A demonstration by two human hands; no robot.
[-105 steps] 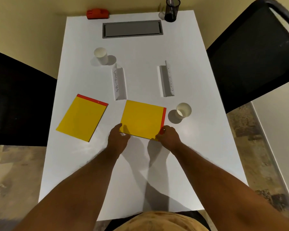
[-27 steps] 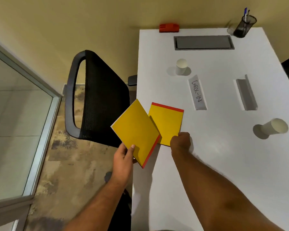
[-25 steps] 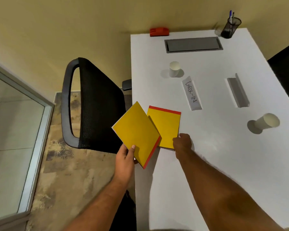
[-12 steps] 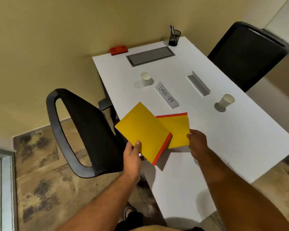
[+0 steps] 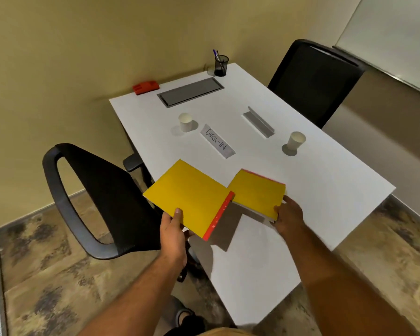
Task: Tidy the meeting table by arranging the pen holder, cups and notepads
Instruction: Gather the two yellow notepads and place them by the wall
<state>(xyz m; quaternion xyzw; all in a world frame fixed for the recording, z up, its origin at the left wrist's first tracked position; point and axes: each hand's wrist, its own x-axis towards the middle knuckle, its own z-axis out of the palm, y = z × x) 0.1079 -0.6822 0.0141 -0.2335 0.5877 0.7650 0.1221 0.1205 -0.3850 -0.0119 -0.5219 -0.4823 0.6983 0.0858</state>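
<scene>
Two yellow notepads with red spines are held above the near left part of the white table [image 5: 325,180]. My left hand [image 5: 174,229] grips the nearer notepad [image 5: 189,197] by its near edge. My right hand [image 5: 287,215] holds the second notepad [image 5: 257,194] at its near right corner, lifted off the table. One white paper cup [image 5: 185,122] stands at the far left, another paper cup [image 5: 295,141] at the right. A black mesh pen holder [image 5: 221,65] with pens sits at the far corner.
A name card reading CHECK-IN [image 5: 217,143] and a second grey card holder [image 5: 258,122] lie mid-table. A grey cable hatch [image 5: 190,92] and a red object [image 5: 146,87] are at the far end. Black chairs stand left [image 5: 100,197] and far right [image 5: 313,81].
Since four seconds ago both notepads have left the table, one in each hand. In the last half second my right hand has raised its notepad and drawn it rightward, away from the left one.
</scene>
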